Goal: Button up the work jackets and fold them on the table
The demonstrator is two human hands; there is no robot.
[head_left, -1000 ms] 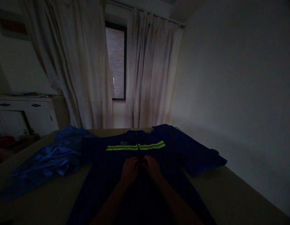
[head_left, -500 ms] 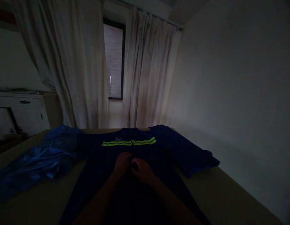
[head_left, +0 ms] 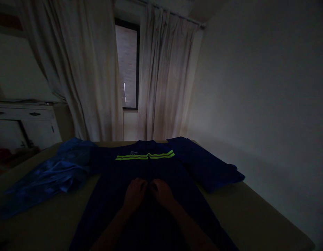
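So we've got a dark blue jacket (head_left: 151, 195) laid flat, front up, on the table (head_left: 255, 216), collar pointing away from us toward the curtains (head_left: 98, 80). Two neon stripes (head_left: 145, 156) run across the chest. Both our hands sit right on the middle seam below those stripes, left hand (head_left: 135, 193) and right hand (head_left: 162, 192) touching each other. Fingers look curled in and pressed together at the front closure, probably pinching the placket or a button, but it's way too dark to tell exactly what they've got.

Our guess on handling: soft workwear cloth, light, floppy, nothing fragile, not slippery. It'll bunch if dragged, so the front edges, the shoulders or the hem look like the sane places to take hold. The right sleeve (head_left: 210, 170) is spread out to the side, lying flat.

Just beside the jacket on the left there's a lighter blue garment (head_left: 48, 174), crumpled, partly touching it.

The table is a plain tan top, smooth from what we can see. Room's dim: pale curtains around a narrow window (head_left: 128, 66), a white dresser (head_left: 25, 122) at far left, a bare wall (head_left: 268, 87) on the right.
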